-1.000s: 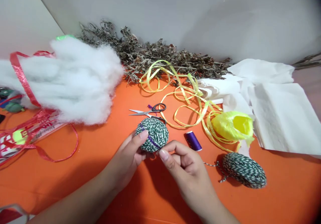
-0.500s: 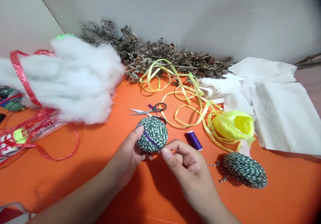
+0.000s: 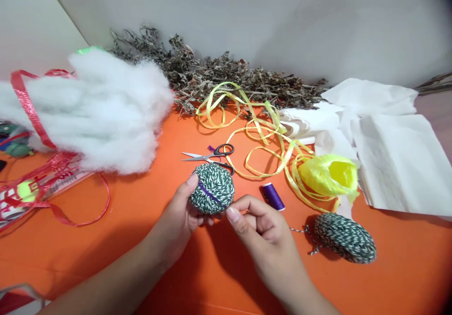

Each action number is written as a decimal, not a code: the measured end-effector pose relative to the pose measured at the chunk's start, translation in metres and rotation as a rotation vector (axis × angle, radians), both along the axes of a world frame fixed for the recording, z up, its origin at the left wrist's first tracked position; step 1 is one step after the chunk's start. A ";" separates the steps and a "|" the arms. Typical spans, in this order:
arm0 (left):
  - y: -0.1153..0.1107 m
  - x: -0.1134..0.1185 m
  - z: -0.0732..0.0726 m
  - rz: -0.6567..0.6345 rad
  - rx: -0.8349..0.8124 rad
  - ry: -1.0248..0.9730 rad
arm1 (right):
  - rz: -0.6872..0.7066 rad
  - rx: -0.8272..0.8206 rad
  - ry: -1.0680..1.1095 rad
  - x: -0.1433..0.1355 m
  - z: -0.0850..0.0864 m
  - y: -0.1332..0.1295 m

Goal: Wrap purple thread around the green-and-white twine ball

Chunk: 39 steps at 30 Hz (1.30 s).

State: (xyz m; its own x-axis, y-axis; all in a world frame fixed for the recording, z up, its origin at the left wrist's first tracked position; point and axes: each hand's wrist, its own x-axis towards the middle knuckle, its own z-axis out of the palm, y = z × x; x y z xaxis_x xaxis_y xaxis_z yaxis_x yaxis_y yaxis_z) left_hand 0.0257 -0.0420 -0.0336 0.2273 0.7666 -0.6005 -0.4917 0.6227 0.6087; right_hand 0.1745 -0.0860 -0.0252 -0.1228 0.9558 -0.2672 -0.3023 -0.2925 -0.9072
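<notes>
My left hand [image 3: 183, 206] is closed around a green-and-white knitted-looking yarn ball [image 3: 213, 190], thumb on its left side and fingers beneath. A line of purple thread crosses the ball's front. Thumb and forefinger of my right hand [image 3: 263, 225] pinch together at the ball's lower right edge; whatever lies between them is too small to make out. Just behind the ball are scissors [image 3: 206, 157] with black handles, lying with blades apart. A purple thread spool [image 3: 273, 197] rests beyond my right hand. To the right sits a green-and-white yarn skein [image 3: 346, 238], its strand trailing toward that hand.
White fluffy stuffing [image 3: 116, 112] and red plastic ribbon [image 3: 30, 110] fill the left. Dried plant stems [image 3: 219, 75] line the wall. Yellow ribbon [image 3: 261, 150] loops to a yellow roll [image 3: 326, 176]; white sheets [image 3: 402, 164] lie at the right of the orange table [image 3: 141, 268].
The ball and my left hand have shifted very slightly left. My right hand keeps the same pinch at the ball's edge, and the things on the table stay put.
</notes>
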 end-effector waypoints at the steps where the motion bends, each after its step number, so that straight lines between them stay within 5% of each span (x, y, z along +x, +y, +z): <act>1: 0.000 0.000 0.000 0.003 0.000 0.002 | -0.001 0.001 0.002 0.000 0.000 0.000; 22: 0.002 0.002 0.007 -0.015 -0.014 0.006 | 0.027 -0.015 -0.085 0.002 0.006 -0.002; 29: -0.001 0.002 0.001 -0.079 0.022 0.043 | 0.140 -0.055 0.020 0.002 0.013 -0.004; 39: -0.003 0.000 -0.001 -0.227 0.147 0.019 | 0.110 -0.040 -0.012 0.004 0.013 -0.004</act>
